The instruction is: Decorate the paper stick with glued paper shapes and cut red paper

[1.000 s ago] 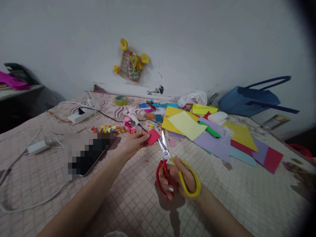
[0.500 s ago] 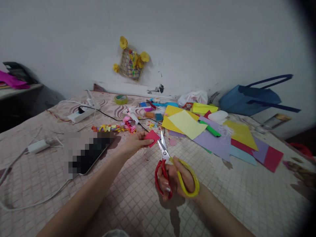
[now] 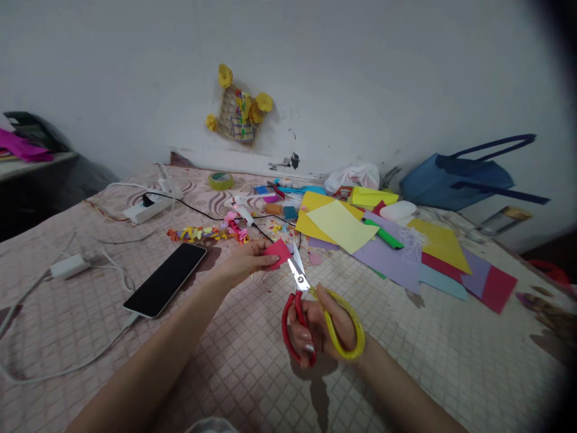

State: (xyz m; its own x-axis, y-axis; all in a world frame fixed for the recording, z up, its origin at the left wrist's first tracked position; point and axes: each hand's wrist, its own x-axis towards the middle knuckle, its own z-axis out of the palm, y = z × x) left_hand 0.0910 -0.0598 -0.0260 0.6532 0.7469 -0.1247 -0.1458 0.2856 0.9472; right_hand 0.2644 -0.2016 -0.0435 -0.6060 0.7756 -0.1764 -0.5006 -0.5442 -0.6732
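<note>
Between the thumb and fingers of my left hand (image 3: pixel 249 261) is a small piece of red paper (image 3: pixel 278 253), held up over the table. My right hand (image 3: pixel 322 322) grips a pair of scissors (image 3: pixel 299 278) with one red and one yellow handle; my fingers pass through both loops. The scissor blades are parted and point away from me, their tips at the right edge of the red paper. Whether a blade touches the paper I cannot tell.
Behind my hands lie a hot glue gun (image 3: pixel 243 211), paper scraps (image 3: pixel 198 233) and green tape (image 3: pixel 220 180). A phone (image 3: pixel 166 279) on a cable and a power strip (image 3: pixel 151 207) are left. Coloured sheets (image 3: pixel 340 225), a green cutter (image 3: pixel 383 234) and a blue bag (image 3: pixel 455 180) are right.
Both hands, the red paper and the scissors stay almost in the same place. The scissors shift very slightly.
</note>
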